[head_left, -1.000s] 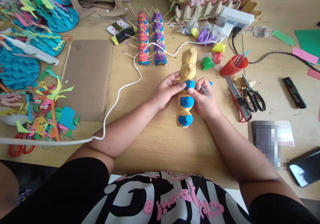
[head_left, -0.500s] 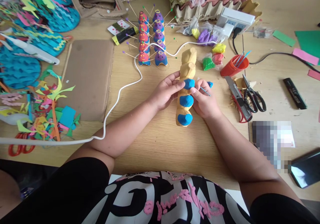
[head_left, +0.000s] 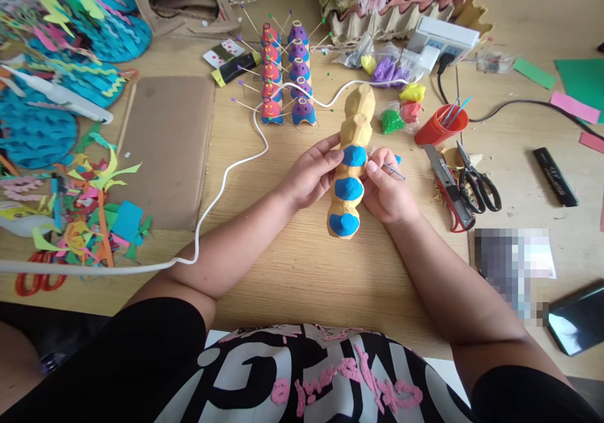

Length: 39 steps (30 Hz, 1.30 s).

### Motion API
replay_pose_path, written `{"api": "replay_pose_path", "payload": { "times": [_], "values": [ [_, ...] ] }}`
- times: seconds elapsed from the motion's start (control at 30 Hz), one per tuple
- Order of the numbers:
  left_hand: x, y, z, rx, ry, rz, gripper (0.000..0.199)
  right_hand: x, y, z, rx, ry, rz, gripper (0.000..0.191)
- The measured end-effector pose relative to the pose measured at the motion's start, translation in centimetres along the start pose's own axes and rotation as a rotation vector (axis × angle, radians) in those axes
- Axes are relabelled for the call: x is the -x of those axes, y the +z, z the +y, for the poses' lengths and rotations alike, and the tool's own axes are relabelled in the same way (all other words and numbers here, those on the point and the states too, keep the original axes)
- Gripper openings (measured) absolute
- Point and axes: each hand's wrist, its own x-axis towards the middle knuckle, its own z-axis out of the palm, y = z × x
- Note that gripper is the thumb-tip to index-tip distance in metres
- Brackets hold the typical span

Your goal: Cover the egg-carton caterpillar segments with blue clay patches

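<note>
An egg-carton strip (head_left: 357,131), tan-yellow with rounded bumps, is held above the table. Blue clay (head_left: 348,189) covers part of three bumps on its near half; the far bumps are bare. My left hand (head_left: 315,170) grips the strip's left side, thumb at the third blue patch and fingers partly hidden behind. At the right edge, my right hand (head_left: 387,184) is closed around a thin blue stick (head_left: 394,171), its thumb close to the same patch. A bit of blue clay (head_left: 398,158) shows behind the right hand.
Two painted carton caterpillars (head_left: 271,83) with pin-like feelers stand beyond my hands. A white cable (head_left: 226,174) crosses the table. To the right are bagged clay (head_left: 391,121), a red cup (head_left: 436,126), a cutter (head_left: 448,184) and scissors (head_left: 476,177). Cardboard (head_left: 163,152) lies left.
The strip has turned slightly, its near end shifting left and its blue patches facing more upward. My right thumb has drawn back a little from the clay.
</note>
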Motion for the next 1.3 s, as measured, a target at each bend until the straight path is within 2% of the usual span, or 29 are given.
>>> {"api": "replay_pose_path", "payload": {
  "times": [0.27,0.7,0.93,1.03,1.2,1.3],
  "values": [
    [0.06,0.10,-0.27,0.055,-0.011,-0.009,0.052,0.17,0.18,-0.07,0.013,-0.007,-0.002,0.061],
    [-0.04,-0.31,-0.59,0.037,-0.017,-0.064,0.053,0.28,0.42,-0.29,0.039,0.001,0.012,0.069],
    [0.14,-0.12,-0.56,0.072,0.044,-0.093,0.039,0.17,0.30,-0.22,0.013,0.022,0.009,0.069],
    [0.15,-0.10,-0.51,0.031,0.002,-0.045,0.046,0.14,0.19,-0.15,0.017,0.016,-0.003,0.068],
    [0.16,-0.23,-0.52,-0.003,-0.042,-0.039,0.071,0.20,0.16,-0.21,0.017,0.022,-0.003,0.067],
    [0.25,-0.23,-0.48,-0.005,-0.040,-0.054,0.072,0.23,0.25,-0.28,0.010,0.024,-0.003,0.069]
  ]
}}
